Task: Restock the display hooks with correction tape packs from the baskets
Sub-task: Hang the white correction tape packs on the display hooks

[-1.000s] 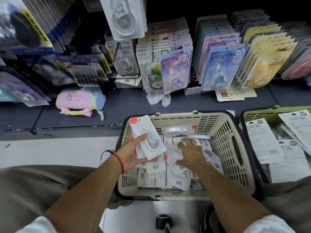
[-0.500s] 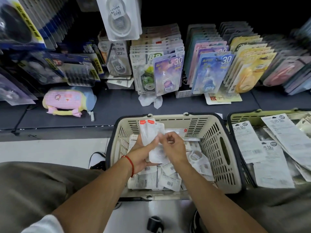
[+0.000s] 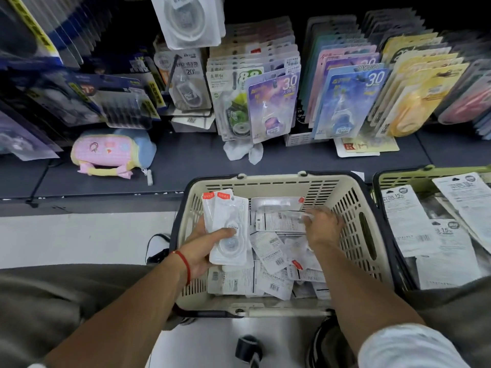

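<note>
A beige basket [image 3: 356, 208] in front of me holds several white correction tape packs [image 3: 268, 277]. My left hand [image 3: 202, 251] grips a small stack of two packs [image 3: 228, 224] with red corner labels, thumb across the front, at the basket's left side. My right hand [image 3: 322, 228] reaches into the basket's middle and pinches the end of another pack [image 3: 279, 221] lying face down. One clear pack [image 3: 276, 204] rests against the far wall. Display hooks above carry rows of packs [image 3: 271, 102].
A green basket [image 3: 393, 179] with paper-backed packs stands on the right. A pink and blue pouch [image 3: 106, 152] lies on the dark shelf [image 3: 186, 160]. One white pack [image 3: 186, 19] hangs at top centre. My knees flank the beige basket.
My right hand added a second pack to the stack in my left hand, then moved right and down into the basket onto another pack. The camera shifted slightly.
</note>
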A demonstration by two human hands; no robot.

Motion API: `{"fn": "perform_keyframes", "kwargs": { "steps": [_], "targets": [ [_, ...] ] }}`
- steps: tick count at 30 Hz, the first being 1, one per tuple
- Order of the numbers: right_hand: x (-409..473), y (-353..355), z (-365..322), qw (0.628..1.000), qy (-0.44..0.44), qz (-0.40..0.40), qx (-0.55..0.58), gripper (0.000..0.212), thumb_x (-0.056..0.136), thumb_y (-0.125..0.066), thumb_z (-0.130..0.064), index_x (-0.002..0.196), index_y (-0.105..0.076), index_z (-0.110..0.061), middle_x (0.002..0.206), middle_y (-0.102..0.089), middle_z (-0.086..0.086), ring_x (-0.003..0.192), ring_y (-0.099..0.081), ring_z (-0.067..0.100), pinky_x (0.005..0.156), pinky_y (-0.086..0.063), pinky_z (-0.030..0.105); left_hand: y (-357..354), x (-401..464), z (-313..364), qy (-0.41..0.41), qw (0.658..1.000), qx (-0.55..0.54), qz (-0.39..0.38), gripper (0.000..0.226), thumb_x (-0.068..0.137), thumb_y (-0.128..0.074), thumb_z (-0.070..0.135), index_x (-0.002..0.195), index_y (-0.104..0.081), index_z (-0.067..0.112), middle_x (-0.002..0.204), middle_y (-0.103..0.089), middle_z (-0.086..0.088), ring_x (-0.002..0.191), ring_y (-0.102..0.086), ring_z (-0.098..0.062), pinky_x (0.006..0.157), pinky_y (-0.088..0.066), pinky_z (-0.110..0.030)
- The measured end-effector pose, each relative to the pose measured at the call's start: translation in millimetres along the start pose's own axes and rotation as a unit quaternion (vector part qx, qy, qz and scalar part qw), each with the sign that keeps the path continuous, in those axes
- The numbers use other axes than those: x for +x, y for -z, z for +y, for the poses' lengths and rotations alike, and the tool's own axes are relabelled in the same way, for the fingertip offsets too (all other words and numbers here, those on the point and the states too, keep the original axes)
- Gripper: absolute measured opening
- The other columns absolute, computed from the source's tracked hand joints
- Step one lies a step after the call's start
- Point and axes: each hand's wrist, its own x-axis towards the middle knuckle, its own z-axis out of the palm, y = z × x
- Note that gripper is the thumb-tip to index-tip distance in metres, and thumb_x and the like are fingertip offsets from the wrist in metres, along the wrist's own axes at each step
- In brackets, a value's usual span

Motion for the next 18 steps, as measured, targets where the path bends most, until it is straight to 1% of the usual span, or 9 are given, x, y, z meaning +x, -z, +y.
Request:
{"fn": "perform_keyframes", "kwargs": {
  "steps": [4, 6, 7, 9, 11, 12, 13, 15, 18],
  "targets": [
    [-11.0, 6.8, -6.1, 0.998, -0.001, -0.003, 0.056, 0.033, 0.108, -0.054, -0.036, 0.126, -0.066, -0.012, 0.122, -0.069, 0.01, 0.124, -0.061, 0.032, 0.124, -0.023, 0.054, 0.7, 1.2, -2.8, -0.014, 1.0, -0.017, 0.004, 0.062, 0.088, -0.081, 0.005, 0.13, -0.06, 0.045, 0.122, -0.078, -0.004, 0.113, -0.075, -0.034, 0.092, -0.059, -0.065],
    [-20.6, 15.2, -12.7, 0.98, -0.042, -0.017, 0.195, 0.026, 0.109, -0.052, -0.034, 0.113, -0.063, -0.011, 0.111, -0.069, 0.014, 0.111, -0.067, 0.037, 0.11, -0.046, 0.058, -3.3, 1.9, -4.6, -0.021, 0.999, -0.024, 0.007, 0.063, 0.087, -0.082, 0.004, 0.133, -0.06, 0.04, 0.121, -0.078, -0.004, 0.111, -0.076, -0.033, 0.09, -0.061, -0.061],
    [-25.8, 21.1, -17.0, 0.959, -0.066, -0.021, 0.276, 0.021, 0.108, -0.052, -0.033, 0.104, -0.062, -0.015, 0.107, -0.069, 0.016, 0.105, -0.069, 0.038, 0.098, -0.055, 0.057, -6.4, 1.8, -5.0, -0.024, 0.999, -0.025, 0.007, 0.063, 0.086, -0.083, 0.004, 0.135, -0.06, 0.038, 0.122, -0.078, -0.004, 0.11, -0.076, -0.032, 0.087, -0.062, -0.06],
    [-36.1, 37.7, -31.4, 0.906, -0.114, -0.038, 0.405, 0.015, 0.105, -0.056, -0.03, 0.092, -0.061, -0.024, 0.106, -0.07, 0.014, 0.102, -0.069, 0.035, 0.086, -0.057, 0.046, -14.2, -0.5, -4.2, -0.03, 0.999, -0.025, -0.003, 0.065, 0.085, -0.084, 0.007, 0.138, -0.059, 0.036, 0.125, -0.077, -0.004, 0.111, -0.076, -0.032, 0.086, -0.063, -0.06],
    [-41.4, 56.9, -50.1, 0.855, -0.143, -0.097, 0.489, 0.008, 0.1, -0.063, -0.035, 0.1, -0.065, -0.027, 0.114, -0.071, 0.008, 0.109, -0.067, 0.031, 0.096, -0.055, 0.047, -24.0, -4.1, 1.5, -0.044, 0.998, -0.026, -0.021, 0.066, 0.086, -0.085, 0.011, 0.139, -0.057, 0.038, 0.129, -0.076, -0.003, 0.115, -0.074, -0.031, 0.09, -0.06, -0.064],
    [-41.8, 66.6, -60.2, 0.838, -0.133, -0.136, 0.512, 0.016, 0.1, -0.065, -0.039, 0.108, -0.067, -0.026, 0.117, -0.072, 0.006, 0.113, -0.068, 0.031, 0.102, -0.054, 0.052, -29.7, -6.1, 6.6, -0.058, 0.997, -0.031, -0.034, 0.066, 0.086, -0.085, 0.013, 0.139, -0.057, 0.039, 0.131, -0.075, -0.002, 0.117, -0.073, -0.031, 0.092, -0.059, -0.066],
    [-40.5, 77.0, -70.5, 0.833, -0.099, -0.168, 0.518, 0.024, 0.1, -0.067, -0.041, 0.114, -0.069, -0.022, 0.12, -0.073, 0.006, 0.116, -0.069, 0.031, 0.105, -0.054, 0.055, -35.2, -8.4, 12.7, -0.074, 0.995, -0.043, -0.05, 0.066, 0.086, -0.085, 0.014, 0.14, -0.056, 0.038, 0.134, -0.073, -0.002, 0.12, -0.072, -0.031, 0.094, -0.057, -0.067],
    [-36.7, 103.9, -91.6, 0.861, -0.019, -0.182, 0.475, 0.031, 0.102, -0.065, -0.044, 0.112, -0.072, -0.015, 0.115, -0.076, 0.01, 0.113, -0.071, 0.03, 0.104, -0.055, 0.055, -45.3, -13.6, 27.8, -0.112, 0.987, -0.074, -0.086, 0.066, 0.088, -0.081, 0.015, 0.144, -0.054, 0.036, 0.139, -0.071, -0.003, 0.125, -0.069, -0.032, 0.098, -0.056, -0.067],
    [-32.3, 152.9, -117.6, 0.89, 0.049, -0.166, 0.423, 0.04, 0.103, -0.062, -0.045, 0.105, -0.07, -0.006, 0.108, -0.074, 0.02, 0.096, -0.07, 0.027, 0.088, -0.058, 0.048, -57.6, -24.7, 55.0, -0.171, 0.972, -0.101, -0.125, 0.063, 0.093, -0.075, 0.017, 0.147, -0.05, 0.036, 0.142, -0.068, -0.001, 0.128, -0.067, -0.031, 0.099, -0.056, -0.064]
  ]
}}
